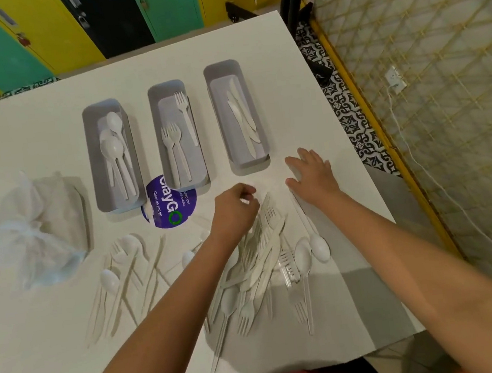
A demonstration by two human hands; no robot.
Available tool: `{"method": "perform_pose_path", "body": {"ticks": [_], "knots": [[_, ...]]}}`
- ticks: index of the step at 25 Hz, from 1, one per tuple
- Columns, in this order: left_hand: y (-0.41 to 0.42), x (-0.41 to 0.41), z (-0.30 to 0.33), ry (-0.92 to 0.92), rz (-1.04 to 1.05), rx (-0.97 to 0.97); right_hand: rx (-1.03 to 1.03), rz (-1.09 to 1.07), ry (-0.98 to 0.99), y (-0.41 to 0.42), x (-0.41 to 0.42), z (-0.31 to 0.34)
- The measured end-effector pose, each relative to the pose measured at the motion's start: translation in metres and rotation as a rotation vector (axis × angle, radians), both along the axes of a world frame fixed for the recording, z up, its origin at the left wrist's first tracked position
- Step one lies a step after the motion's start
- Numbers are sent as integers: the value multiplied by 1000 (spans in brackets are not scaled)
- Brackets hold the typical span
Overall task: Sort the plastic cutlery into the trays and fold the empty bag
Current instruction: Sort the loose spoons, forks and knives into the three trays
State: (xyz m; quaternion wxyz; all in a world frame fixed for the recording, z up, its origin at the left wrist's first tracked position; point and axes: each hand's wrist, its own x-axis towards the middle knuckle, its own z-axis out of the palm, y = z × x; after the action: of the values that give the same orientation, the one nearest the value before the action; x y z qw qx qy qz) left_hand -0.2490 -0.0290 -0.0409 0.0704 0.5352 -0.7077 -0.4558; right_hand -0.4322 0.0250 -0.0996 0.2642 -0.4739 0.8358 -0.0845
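Sorting goes on: left hand (234,206) fingers curl, maybe pinching cutlery from the pile (261,255) under them; right hand (310,172) lies flat. Next, lift one piece to its tray (238,116).

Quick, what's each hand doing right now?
Left hand: fingers curled over the cutlery pile; holding anything, cannot tell.
Right hand: open, flat on the table.

Hands (273,195) over perhaps unsorted cutlery (259,261)

White cutlery (264,254), grey trays (116,198) (purple sticker (174,210)).
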Motion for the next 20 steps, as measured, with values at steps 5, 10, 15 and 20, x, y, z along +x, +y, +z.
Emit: {"method": "perform_pose_path", "body": {"ticks": [5, 10, 15, 20], "knots": [[26, 57, -13, -134, -6, 30, -250, -94, -72, 36, 45, 18], [46, 102, -17, -223, -39, 18, -211, -118, 24, 62, 102, 35], [72, 129, -20, -260, -131, 33, 88, -192, -5, 85, 142, 47], [87, 147, -22, -247, -190, -3, 289, -209, 22, 97, 167, 50]]}}
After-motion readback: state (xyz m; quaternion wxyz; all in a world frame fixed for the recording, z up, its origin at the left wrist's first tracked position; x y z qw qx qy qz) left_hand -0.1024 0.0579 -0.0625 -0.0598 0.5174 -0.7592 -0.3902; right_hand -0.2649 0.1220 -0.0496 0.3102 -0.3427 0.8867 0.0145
